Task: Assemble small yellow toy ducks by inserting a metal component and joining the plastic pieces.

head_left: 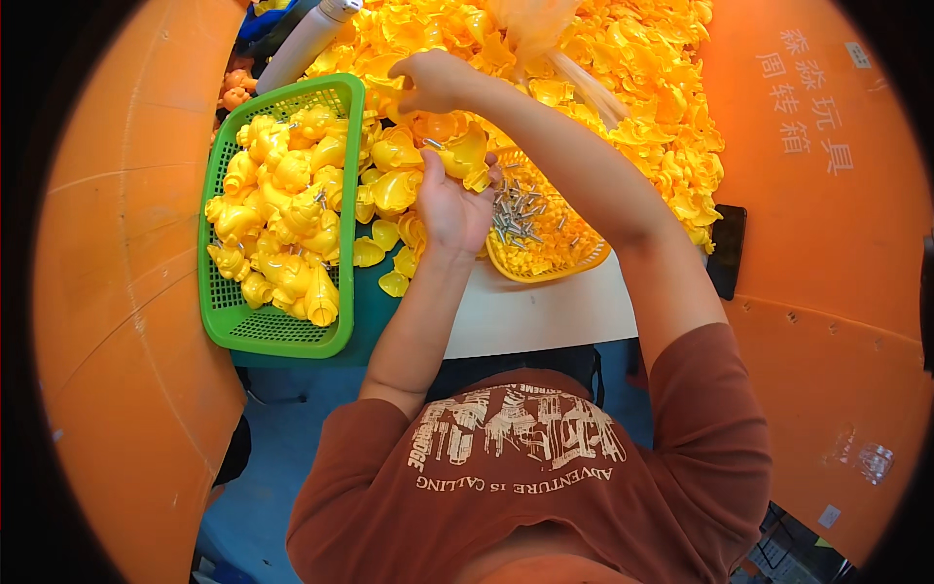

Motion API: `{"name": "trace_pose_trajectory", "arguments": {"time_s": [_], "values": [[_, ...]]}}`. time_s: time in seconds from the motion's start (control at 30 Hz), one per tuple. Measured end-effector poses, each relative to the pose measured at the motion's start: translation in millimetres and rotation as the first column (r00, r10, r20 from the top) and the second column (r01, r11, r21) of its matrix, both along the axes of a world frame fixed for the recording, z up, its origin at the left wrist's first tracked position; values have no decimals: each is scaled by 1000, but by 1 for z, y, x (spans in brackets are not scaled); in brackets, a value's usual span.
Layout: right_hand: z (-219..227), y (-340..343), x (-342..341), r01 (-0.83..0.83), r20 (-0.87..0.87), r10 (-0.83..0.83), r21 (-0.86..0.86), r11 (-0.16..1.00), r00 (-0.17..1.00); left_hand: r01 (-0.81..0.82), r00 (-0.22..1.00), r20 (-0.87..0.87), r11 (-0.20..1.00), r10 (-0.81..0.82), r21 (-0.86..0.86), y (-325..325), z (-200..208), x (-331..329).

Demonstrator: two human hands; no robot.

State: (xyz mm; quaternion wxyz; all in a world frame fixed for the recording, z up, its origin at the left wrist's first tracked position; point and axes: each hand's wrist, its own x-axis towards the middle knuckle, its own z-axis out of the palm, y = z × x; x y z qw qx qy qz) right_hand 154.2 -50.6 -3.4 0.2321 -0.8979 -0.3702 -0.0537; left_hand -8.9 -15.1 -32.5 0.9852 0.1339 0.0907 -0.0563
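Note:
My left hand [455,212] is raised palm up over the near edge of the heap, its fingers curled around a hollow yellow plastic shell piece [467,156]. A small metal pin [434,144] shows at the shell's left side, by my thumb. Farther out, my right hand [430,82] reaches leftward across to the heap of loose yellow shell pieces [632,78]. Its fingers are apart, with yellow pieces beneath them; no held piece can be made out. Just right of my left hand, a yellow basket [545,276] contains small yellow parts and several metal pins [518,216].
On the left stands a green basket [347,243] filled with rounded yellow plastic figures [282,204]. Behind it leans a pale bottle [302,47]. A clear plastic bag [589,86] lies on the heap. Orange walls [808,224] flank the table; a dark phone [728,251] lies at right.

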Motion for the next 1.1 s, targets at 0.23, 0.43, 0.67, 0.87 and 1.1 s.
{"name": "trace_pose_trajectory", "arguments": {"time_s": [0.23,0.43,0.67,0.87,1.1], "values": [[35,-68,-69,423,-674,465,730,536,574,-60,998,28,998,60,26,2,4,-2],[31,-99,-178,469,-655,268,717,517,707,-37,991,133,990,19,137,-9,17,-15],[27,-113,-195,345,-130,-328,532,773,936,5,978,206,983,-43,184,-22,16,-23],[20,-111,-203,352,-191,-300,614,706,935,-49,951,306,948,-52,315,-25,16,-26],[20,-109,-203,324,-28,-375,567,758,927,-20,956,288,962,-61,272,-23,15,-25]]}}
